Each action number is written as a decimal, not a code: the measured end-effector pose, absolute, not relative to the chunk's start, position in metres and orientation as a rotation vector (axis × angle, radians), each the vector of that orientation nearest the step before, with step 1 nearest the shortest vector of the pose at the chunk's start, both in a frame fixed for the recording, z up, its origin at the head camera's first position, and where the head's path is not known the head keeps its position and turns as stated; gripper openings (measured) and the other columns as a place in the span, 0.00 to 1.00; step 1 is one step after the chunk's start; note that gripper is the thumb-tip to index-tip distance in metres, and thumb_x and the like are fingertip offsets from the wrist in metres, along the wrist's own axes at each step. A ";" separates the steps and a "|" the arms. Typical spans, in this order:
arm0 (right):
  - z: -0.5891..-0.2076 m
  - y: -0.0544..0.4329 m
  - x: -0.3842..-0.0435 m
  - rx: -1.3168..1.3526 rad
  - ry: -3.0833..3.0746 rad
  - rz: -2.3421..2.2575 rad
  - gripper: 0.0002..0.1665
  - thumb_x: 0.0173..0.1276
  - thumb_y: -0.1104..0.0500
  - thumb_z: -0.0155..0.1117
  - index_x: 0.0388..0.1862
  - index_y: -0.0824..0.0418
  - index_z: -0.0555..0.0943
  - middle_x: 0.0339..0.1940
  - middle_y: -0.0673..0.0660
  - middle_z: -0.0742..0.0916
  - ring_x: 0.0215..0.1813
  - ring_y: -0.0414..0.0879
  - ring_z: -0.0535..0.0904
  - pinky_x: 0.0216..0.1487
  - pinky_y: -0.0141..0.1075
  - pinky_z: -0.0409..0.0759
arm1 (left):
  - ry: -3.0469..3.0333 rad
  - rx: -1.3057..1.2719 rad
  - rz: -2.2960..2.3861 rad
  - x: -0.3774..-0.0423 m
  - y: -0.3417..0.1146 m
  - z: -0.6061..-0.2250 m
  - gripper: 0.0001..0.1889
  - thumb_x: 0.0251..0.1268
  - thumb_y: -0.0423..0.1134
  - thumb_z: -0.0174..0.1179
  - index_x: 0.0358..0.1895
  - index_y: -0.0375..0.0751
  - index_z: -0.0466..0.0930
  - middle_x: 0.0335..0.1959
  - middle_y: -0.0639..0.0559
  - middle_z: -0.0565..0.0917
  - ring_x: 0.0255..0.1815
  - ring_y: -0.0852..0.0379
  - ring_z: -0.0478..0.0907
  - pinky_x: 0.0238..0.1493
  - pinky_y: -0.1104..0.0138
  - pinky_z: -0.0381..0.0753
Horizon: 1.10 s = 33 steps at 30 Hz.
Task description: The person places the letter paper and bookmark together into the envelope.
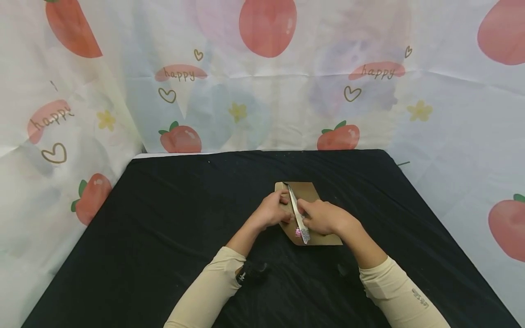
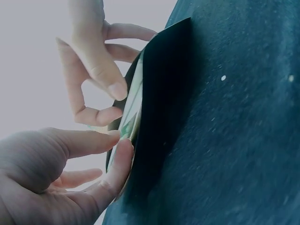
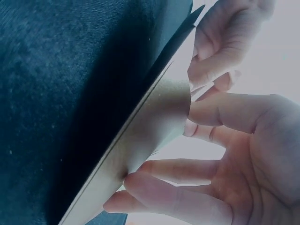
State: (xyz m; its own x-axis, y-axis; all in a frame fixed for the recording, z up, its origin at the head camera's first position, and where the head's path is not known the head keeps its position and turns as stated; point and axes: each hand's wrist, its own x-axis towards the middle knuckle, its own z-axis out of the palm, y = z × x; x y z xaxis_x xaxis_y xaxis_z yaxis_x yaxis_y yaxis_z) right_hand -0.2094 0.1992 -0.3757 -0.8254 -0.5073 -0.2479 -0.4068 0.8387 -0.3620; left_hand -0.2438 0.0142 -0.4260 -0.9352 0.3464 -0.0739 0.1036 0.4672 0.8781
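Observation:
A brown paper envelope lies on the black cloth, its mouth spread. A thin white piece with a patterned end stands on edge in the gap; green shows on it in the left wrist view. My left hand grips the envelope's left side, its thumb and forefinger meeting at the opening beside the white piece. From the right, my right hand holds the opposite side, thumb at the edge and other fingertips against the brown paper. A small pink patch sits near the white piece's near end.
Black cloth covers the table around the envelope. A printed curtain hangs along the back and both sides. A black strap is on the left wrist, by the sleeve cuff.

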 end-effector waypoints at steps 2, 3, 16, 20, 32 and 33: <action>-0.377 0.199 -0.210 -0.704 2.700 -0.413 0.06 0.75 0.64 0.59 0.47 0.59 0.72 0.21 0.53 0.75 0.18 0.44 0.69 0.22 0.37 0.67 | 2.499 0.421 1.445 -0.245 0.010 -0.425 0.40 0.53 0.24 0.74 0.73 0.35 0.70 0.55 0.41 0.82 0.55 0.46 0.79 0.50 0.63 0.81; -0.378 0.199 -0.210 -0.710 2.710 -0.407 0.07 0.75 0.63 0.59 0.47 0.59 0.72 0.22 0.53 0.75 0.19 0.44 0.69 0.23 0.37 0.68 | 2.505 0.435 1.440 -0.245 0.008 -0.424 0.40 0.53 0.24 0.73 0.73 0.34 0.70 0.55 0.40 0.82 0.55 0.46 0.79 0.50 0.63 0.81; -0.386 0.195 -0.212 -0.761 2.827 -0.216 0.08 0.73 0.62 0.65 0.46 0.58 0.75 0.26 0.51 0.77 0.28 0.47 0.74 0.31 0.44 0.74 | 2.472 0.557 1.281 -0.240 -0.046 -0.413 0.25 0.71 0.31 0.66 0.69 0.34 0.73 0.57 0.38 0.79 0.32 0.53 0.83 0.34 0.63 0.83; -0.393 0.189 -0.208 -0.732 2.849 -0.191 0.08 0.72 0.63 0.66 0.45 0.57 0.76 0.26 0.52 0.77 0.28 0.48 0.73 0.29 0.44 0.73 | 2.518 0.599 1.195 -0.231 -0.076 -0.415 0.20 0.71 0.31 0.66 0.64 0.35 0.78 0.53 0.41 0.81 0.31 0.55 0.81 0.33 0.63 0.81; -0.401 0.183 -0.202 -0.689 2.939 -0.118 0.36 0.66 0.57 0.77 0.72 0.51 0.75 0.36 0.59 0.84 0.33 0.54 0.81 0.30 0.49 0.80 | 2.666 0.653 1.000 -0.214 -0.137 -0.407 0.13 0.70 0.32 0.68 0.54 0.34 0.84 0.37 0.53 0.82 0.31 0.57 0.75 0.36 0.61 0.76; -0.402 0.183 -0.202 -0.683 2.942 -0.124 0.39 0.66 0.57 0.77 0.74 0.51 0.74 0.36 0.58 0.84 0.33 0.53 0.81 0.30 0.49 0.80 | 2.665 0.664 0.986 -0.214 -0.137 -0.406 0.13 0.70 0.32 0.68 0.54 0.34 0.84 0.36 0.54 0.82 0.31 0.57 0.75 0.35 0.61 0.76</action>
State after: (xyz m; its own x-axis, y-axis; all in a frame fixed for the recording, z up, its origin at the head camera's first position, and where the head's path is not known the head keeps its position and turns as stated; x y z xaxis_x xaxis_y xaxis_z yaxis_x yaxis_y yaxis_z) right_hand -0.2019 0.1834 -0.4016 -0.8911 -0.4433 -0.0969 -0.4335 0.8948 -0.1065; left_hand -0.2141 -0.1369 -0.4059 -0.8728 0.4853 -0.0508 0.3355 0.6724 0.6598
